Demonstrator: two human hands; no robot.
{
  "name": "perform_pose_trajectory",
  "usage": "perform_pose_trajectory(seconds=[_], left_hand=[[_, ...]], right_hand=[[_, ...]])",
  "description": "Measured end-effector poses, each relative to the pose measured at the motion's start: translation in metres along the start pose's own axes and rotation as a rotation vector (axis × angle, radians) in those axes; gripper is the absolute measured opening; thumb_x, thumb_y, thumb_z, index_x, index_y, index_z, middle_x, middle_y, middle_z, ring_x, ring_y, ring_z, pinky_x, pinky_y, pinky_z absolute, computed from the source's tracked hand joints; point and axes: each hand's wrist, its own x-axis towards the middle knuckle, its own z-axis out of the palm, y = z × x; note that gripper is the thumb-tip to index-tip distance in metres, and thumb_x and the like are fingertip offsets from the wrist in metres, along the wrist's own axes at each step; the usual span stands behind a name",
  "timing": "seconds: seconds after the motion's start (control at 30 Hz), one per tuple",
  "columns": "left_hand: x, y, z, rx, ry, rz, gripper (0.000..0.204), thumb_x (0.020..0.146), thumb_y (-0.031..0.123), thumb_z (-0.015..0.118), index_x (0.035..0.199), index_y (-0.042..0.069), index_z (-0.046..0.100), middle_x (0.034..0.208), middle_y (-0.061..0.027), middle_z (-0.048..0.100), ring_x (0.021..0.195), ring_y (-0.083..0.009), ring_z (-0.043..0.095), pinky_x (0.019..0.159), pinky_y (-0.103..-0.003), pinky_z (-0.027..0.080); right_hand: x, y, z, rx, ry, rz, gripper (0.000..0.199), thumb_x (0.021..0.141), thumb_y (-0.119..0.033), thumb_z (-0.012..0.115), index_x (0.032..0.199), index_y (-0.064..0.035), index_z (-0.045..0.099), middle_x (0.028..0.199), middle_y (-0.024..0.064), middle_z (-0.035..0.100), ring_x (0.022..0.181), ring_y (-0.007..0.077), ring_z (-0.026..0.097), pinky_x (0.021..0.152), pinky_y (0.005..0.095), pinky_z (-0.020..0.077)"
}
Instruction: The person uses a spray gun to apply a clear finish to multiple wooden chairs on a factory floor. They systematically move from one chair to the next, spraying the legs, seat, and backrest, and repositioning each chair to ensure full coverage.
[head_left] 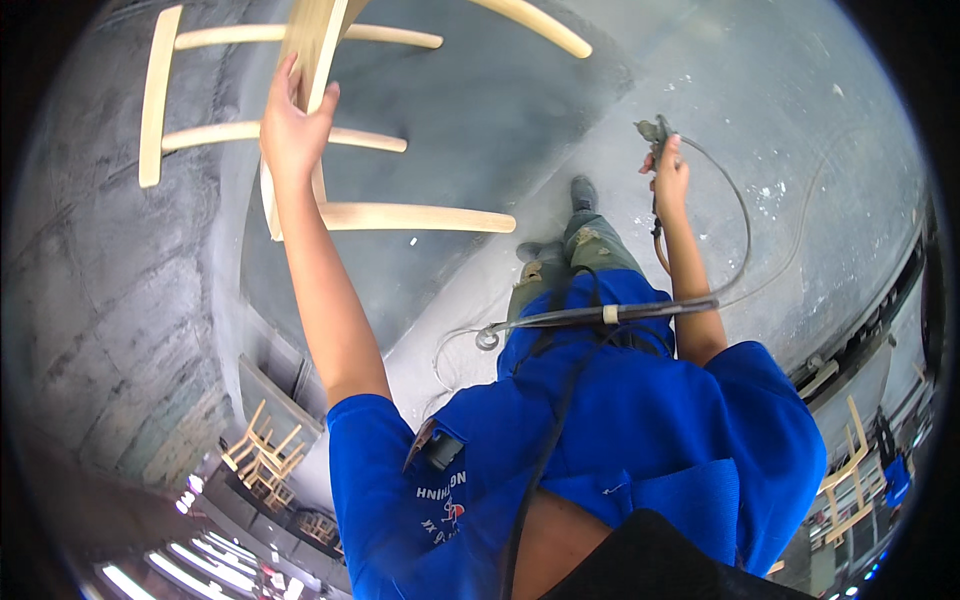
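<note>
A pale, unfinished wooden chair frame (415, 217) hangs at the upper left, its legs and rails sticking out to both sides. My left hand (296, 135) grips a broad flat board of it, thumb on one side and fingers on the other. The frame's upper part runs out of the picture. Out to the right, my right hand (673, 180) is closed around a spray gun (655, 135), which points up and to the left. A thin grey hose (745, 215) loops from the gun back past my forearm. Part of the gun's handle is hidden by my fingers.
Below the chair frame lies a dark grey panel (400, 290) on the paint-spotted floor (780, 130). A stained wall (130, 300) rises at left. More wooden chair frames (265, 455) stand at lower left, another (850, 475) at lower right. A hose bundle (610, 314) crosses my waist.
</note>
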Motion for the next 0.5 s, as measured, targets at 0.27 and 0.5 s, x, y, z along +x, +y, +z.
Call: perform_pose_trajectory(seconds=[0.27, 0.5], left_hand=[[0.034, -0.043, -0.021, -0.158, -0.135, -0.112, 0.083, 0.082, 0.05, 0.077, 0.145, 0.003, 0.05, 0.136, -0.0198, 0.061, 0.129, -0.0297, 0.057, 0.107, -0.039, 0.044], [0.032, -0.044, -0.035, -0.147, -0.117, -0.153, 0.079, 0.083, 0.048, 0.078, 0.144, 0.004, 0.052, 0.135, -0.0182, 0.062, 0.127, -0.0278, 0.058, 0.106, -0.038, 0.044]], right_hand=[[0.023, -0.045, 0.212, 0.11, -0.27, -0.191, 0.068, 0.098, -0.063, 0.053, 0.1, 0.0025, 0.068, 0.072, 0.0055, 0.065, 0.062, 0.0126, 0.062, 0.059, 0.0273, 0.0489], [-0.052, -0.142, 0.293, 0.469, -0.622, -0.235, 0.079, 0.1, -0.073, 0.03, 0.095, -0.0019, 0.065, 0.074, 0.0039, 0.065, 0.065, 0.012, 0.062, 0.049, 0.0251, 0.0396]])
